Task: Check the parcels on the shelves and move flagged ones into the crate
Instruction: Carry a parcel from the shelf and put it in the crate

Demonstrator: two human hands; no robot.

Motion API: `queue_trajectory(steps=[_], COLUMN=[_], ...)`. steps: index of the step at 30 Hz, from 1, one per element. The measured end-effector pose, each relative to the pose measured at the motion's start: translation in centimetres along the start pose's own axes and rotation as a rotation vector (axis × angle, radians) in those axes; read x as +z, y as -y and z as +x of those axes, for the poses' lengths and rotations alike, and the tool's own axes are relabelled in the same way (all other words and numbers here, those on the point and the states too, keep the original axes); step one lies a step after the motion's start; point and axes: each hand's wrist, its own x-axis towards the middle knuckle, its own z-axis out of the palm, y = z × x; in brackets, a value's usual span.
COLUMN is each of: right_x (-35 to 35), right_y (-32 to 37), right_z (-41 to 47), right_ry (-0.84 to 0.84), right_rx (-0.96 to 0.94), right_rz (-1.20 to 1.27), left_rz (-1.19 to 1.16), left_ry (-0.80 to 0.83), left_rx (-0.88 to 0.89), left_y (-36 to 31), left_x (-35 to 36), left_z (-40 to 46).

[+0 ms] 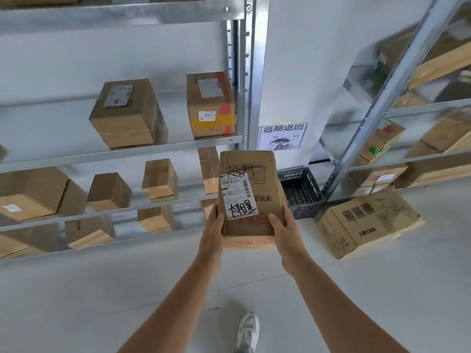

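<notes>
Left hand [212, 229] and right hand [285, 226] grip one scribbled parcel [248, 192], not yet in the crate [302, 189]; shelves [122, 151] hold many more

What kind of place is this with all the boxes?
Probably a parcel storeroom or pickup depot. Grey metal shelves hold labelled brown cardboard boxes, a dark plastic crate sits on the floor, and two hands hold a brown cardboard parcel with a white shipping label.

Held parcel [248, 194] at frame centre — shelves [122, 149] with boxes to its left, crate [300, 192] on the floor just right behind it.
</notes>
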Motion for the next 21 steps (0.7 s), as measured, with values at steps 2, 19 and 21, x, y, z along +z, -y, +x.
queue_trajectory(steps=[2,19,21], right_x=[-1.4,-19.6,-22.3], right_y=[0.7,5.5,6.2], right_z=[2.6,24.2,27.9], right_ry=[-0.015,-0.07,-0.033], right_rx=[0.002,0.079,0.089], right_rz=[-0.006,-0.028,-0.047], left_rz=[0.002,0.043,0.017], left_ry=[0.011,0.04,0.003], left_rx=[-0.015,-0.074,-0.048], left_y=[0.0,2.6,3.6], left_x=[2.2,26.5,29.9], left_z=[2.5,17.9,20.4])
